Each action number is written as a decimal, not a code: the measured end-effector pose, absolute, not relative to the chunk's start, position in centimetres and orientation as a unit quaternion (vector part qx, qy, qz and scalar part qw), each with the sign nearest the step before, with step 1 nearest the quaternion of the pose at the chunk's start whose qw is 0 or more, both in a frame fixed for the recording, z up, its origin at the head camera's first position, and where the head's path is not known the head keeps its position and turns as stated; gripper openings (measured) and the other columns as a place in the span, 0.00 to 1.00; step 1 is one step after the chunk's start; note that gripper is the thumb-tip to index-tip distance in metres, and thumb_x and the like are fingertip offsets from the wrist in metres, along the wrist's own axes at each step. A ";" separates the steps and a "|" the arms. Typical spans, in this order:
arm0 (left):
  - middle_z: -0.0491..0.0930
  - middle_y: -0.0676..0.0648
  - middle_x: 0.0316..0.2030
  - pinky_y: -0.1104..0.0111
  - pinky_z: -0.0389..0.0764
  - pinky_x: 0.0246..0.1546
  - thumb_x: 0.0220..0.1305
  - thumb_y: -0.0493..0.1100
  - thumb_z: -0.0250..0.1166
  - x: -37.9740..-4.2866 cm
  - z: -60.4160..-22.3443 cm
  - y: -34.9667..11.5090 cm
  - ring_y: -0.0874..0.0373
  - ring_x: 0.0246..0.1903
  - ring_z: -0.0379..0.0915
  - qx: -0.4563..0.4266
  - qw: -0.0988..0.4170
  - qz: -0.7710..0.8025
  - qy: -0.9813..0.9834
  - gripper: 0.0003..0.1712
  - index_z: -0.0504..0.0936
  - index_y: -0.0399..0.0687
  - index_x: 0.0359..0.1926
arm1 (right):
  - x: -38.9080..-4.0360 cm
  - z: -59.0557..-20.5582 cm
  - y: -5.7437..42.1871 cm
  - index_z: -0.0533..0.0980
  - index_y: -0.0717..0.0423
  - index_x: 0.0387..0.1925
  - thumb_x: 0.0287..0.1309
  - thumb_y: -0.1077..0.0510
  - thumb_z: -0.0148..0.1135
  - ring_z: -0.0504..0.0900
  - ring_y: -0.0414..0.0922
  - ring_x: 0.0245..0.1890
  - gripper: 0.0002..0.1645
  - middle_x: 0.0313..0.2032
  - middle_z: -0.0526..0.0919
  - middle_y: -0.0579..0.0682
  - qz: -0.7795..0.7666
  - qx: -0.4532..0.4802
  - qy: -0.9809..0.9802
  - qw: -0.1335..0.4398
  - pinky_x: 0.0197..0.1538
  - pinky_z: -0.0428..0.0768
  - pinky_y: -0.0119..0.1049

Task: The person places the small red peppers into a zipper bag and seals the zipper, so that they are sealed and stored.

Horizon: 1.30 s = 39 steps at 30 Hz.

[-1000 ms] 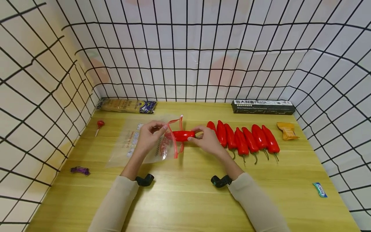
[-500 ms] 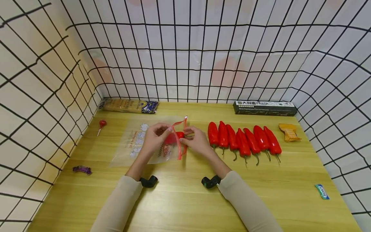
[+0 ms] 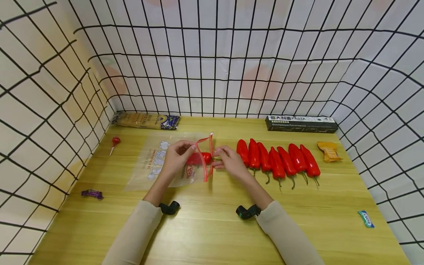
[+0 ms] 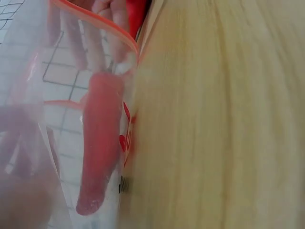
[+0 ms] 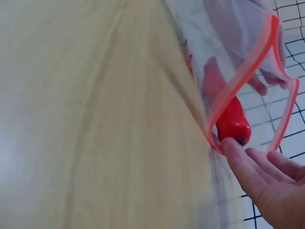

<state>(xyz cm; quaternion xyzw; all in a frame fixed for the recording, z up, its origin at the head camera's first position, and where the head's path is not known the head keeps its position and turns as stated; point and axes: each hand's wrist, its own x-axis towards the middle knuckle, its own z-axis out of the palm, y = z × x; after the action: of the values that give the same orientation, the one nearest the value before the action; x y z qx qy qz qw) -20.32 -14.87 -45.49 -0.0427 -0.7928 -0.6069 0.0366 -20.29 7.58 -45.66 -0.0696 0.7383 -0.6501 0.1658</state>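
A clear zip bag [image 3: 155, 162] with a red zip edge is spread with its mouth facing right. Inside it, just past the mouth, a red chili pepper [image 3: 207, 158] lies with its stem end outward; its red body shows through the plastic [image 4: 101, 143]. My left hand [image 3: 177, 156] pinches the upper side of the bag near the mouth. At the opening is my right hand [image 3: 230, 162], its fingers fairly straight, beside the pepper's stem end. In the right wrist view the thumb [image 5: 233, 150] is at the red rim, close to the pepper.
Several red chili peppers [image 3: 277, 163] lie in a row to the right. Behind are a noodle packet [image 3: 142, 120] and a pasta box [image 3: 301, 124]. A lollipop [image 3: 115, 141], a purple candy [image 3: 92, 194], an orange packet [image 3: 329, 151] and a teal candy [image 3: 366, 219] lie around. Wire mesh surrounds the table.
The pepper has gone leftward into the bag with my right hand. My right fingers have since loosened and drawn slightly back to the right. The left hand keeps its pinch on the bag.
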 end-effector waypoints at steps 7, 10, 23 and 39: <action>0.84 0.50 0.43 0.69 0.80 0.49 0.62 0.58 0.65 -20.3 -45.6 -14.5 0.56 0.44 0.78 -0.055 0.046 -0.609 -0.790 0.18 0.84 0.52 0.44 | -20.3 -46.5 6.6 0.59 0.63 0.68 0.77 0.45 0.35 0.74 0.62 0.61 0.31 0.64 0.70 0.65 -0.703 -0.085 0.678 0.199 0.62 0.73 0.54; 0.84 0.51 0.42 0.71 0.80 0.48 0.60 0.60 0.66 -20.8 -46.5 -14.4 0.57 0.43 0.79 -0.060 0.053 -0.622 -0.779 0.18 0.84 0.55 0.42 | -20.3 -46.9 6.1 0.56 0.62 0.70 0.75 0.38 0.33 0.73 0.61 0.63 0.37 0.65 0.69 0.65 -0.718 -0.101 0.657 0.208 0.64 0.72 0.54; 0.84 0.49 0.41 0.70 0.82 0.42 0.60 0.61 0.65 -20.8 -46.7 -14.2 0.48 0.43 0.80 -0.045 0.071 -0.640 -0.764 0.20 0.85 0.53 0.44 | -20.2 -46.3 6.7 0.61 0.61 0.69 0.75 0.41 0.37 0.77 0.62 0.58 0.34 0.63 0.71 0.65 -0.704 -0.120 0.683 0.154 0.60 0.76 0.53; 0.82 0.49 0.47 0.56 0.80 0.51 0.63 0.56 0.65 -20.7 -46.7 -15.5 0.41 0.50 0.76 -0.051 0.048 -0.668 -0.741 0.20 0.84 0.51 0.50 | -20.0 -44.3 15.0 0.69 0.51 0.63 0.63 0.45 0.62 0.79 0.49 0.53 0.30 0.56 0.78 0.52 -0.531 -0.076 0.843 0.028 0.56 0.79 0.46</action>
<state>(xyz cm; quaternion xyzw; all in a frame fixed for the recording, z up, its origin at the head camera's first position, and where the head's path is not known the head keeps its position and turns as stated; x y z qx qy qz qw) -20.68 -15.46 -46.68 -0.0515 -0.7407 -0.6682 0.0475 -20.04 14.99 -44.25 -0.0762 0.8433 -0.5313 0.0275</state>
